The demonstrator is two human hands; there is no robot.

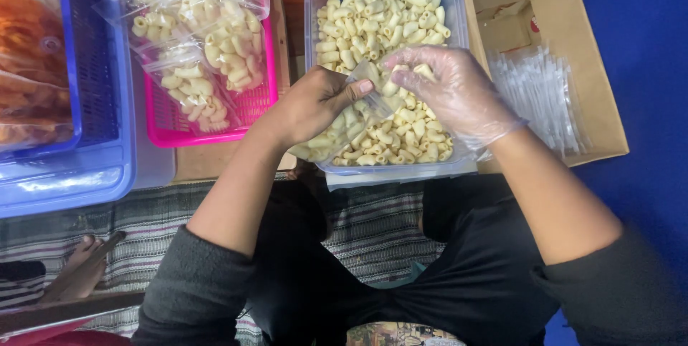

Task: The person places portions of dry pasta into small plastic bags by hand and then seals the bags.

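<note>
While a small clear bag (351, 127) is pinched at its mouth by the bare left hand (315, 102), pale macaroni (373, 23) is fed in by the gloved right hand (448, 92), fingers bunched; the film is judged light, limp, slippery, best gripped at the rim. Below sits a clear tub (315, 2), a pink basket (261, 113) of filled bags to the left, a cardboard box (573, 38) right, blue cloth beyond.

A small clear plastic pouch (358, 113), partly filled with pale elbow macaroni, is pinched at its open top by the bare left hand (312, 106), with the gloved right hand (448, 92) at its mouth. Well to the left of the grip, several sealed clear pouches of the same pasta (197, 45) lie heaped in a pink basket (254, 109). To the right of the grip, an open brown cardboard box (595, 81) holds a stack of empty clear bags (537, 92). At the far left, clear bags of orange snacks (32, 66) fill a blue basket (97, 66).
</note>
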